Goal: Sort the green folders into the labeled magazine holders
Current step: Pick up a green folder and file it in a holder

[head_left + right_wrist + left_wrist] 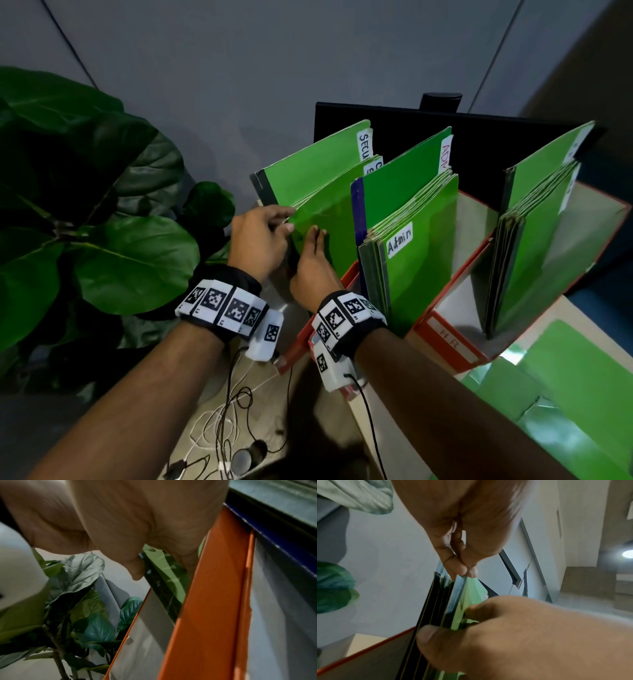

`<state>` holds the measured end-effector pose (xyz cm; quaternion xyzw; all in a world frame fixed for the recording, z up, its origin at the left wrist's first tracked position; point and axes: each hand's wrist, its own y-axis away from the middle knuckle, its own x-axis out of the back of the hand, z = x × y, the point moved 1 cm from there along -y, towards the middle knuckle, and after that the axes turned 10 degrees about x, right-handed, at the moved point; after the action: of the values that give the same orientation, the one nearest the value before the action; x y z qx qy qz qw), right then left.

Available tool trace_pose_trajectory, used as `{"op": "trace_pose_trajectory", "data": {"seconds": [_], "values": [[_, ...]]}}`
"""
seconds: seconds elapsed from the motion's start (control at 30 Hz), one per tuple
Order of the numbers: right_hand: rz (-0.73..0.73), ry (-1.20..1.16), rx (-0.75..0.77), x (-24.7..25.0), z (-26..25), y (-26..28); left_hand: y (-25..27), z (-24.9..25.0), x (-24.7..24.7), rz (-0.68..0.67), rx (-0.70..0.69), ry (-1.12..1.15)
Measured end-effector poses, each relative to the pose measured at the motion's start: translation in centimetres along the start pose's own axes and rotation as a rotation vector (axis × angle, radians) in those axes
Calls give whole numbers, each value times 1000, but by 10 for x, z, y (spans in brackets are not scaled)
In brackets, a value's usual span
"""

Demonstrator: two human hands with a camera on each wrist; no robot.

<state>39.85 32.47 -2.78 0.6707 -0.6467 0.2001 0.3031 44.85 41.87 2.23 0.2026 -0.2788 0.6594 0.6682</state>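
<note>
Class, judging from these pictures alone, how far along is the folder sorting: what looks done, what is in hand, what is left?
Done: the Admin holder and the HR holder each hold a row of green folders. In hand: the left hand pinches a folder at the leftmost holder while the right hand grips it lower down. Left: loose green folders lie on the desk at the right, not yet sorted.

A big plant (92, 219) with dark green leaves fills the left side. A grey wall (239, 51) runs across the top. Thin black and white wires (233, 421) (all tangled up) lie at the bottom middle.
</note>
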Motion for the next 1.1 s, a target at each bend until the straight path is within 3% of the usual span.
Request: {"op": "trace_pose_trajectory", "data": {"seconds": [0.13,0.3,0.57,0.7,0.8,0.93,1.03,1.1], "values": [[69,22,-11,-4,3,-6,-8,4,-4,1,-23,0],[136,87,-16,4,11,-17,-14,9,-18,81,-176,-105],[50,255,-15,8,19,-27,-18,7,-25,39,-212,-422],[-42,226,-5,14,18,-22,-12,6,-18,-15,-241,-546],[-37,191,89,21,15,-9,-4,5,-15,-13,-276,-461],[34,146,390,46,21,36,32,23,-21,58,-332,-165],[162,187,531,70,47,86,64,43,-38,-5,-432,6],[255,189,544,83,80,122,86,55,-57,-55,-517,113]]}}
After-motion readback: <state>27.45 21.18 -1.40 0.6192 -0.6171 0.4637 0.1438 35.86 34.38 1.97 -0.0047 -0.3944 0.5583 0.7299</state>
